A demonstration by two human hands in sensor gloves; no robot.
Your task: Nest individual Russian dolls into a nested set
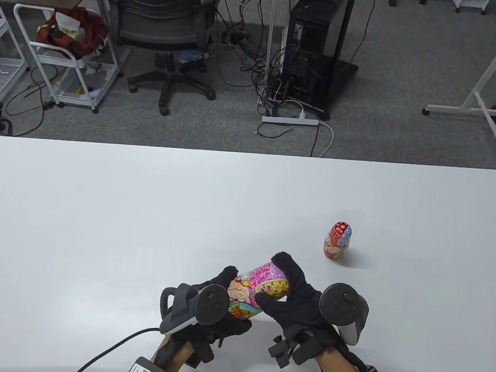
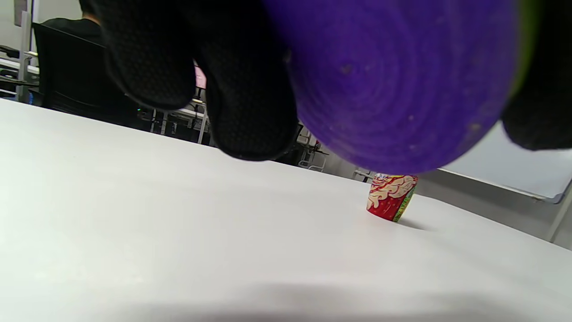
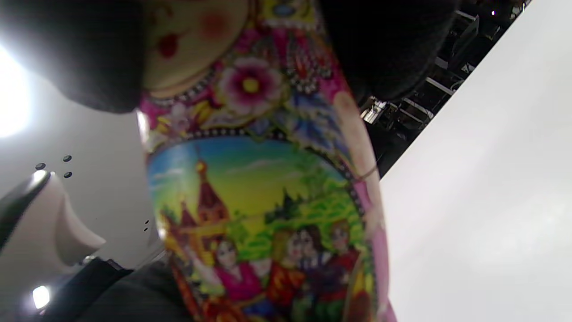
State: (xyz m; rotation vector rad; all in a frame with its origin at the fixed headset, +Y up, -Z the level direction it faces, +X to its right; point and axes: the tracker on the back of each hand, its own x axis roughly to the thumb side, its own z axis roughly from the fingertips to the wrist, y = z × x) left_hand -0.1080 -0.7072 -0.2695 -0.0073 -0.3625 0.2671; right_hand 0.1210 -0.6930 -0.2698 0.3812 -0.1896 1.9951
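A large pink painted doll (image 1: 255, 290) lies tilted above the table's front edge, held between both hands. My left hand (image 1: 215, 301) grips its lower body; my right hand (image 1: 290, 291) wraps its head end. The left wrist view is filled by the large doll's purple base (image 2: 402, 80), with my left hand's fingers (image 2: 250, 89) beside it. The right wrist view shows the large doll's painted front (image 3: 263, 201) very close up. A small red doll (image 1: 337, 240) stands upright alone on the table to the right and farther back, also visible as the small red doll (image 2: 391, 197) below the purple base.
The white table (image 1: 145, 213) stretches wide around the hands. Beyond its far edge are an office chair (image 1: 165, 25), a computer tower (image 1: 311, 43), cables and a white cart (image 1: 67, 53) on the floor.
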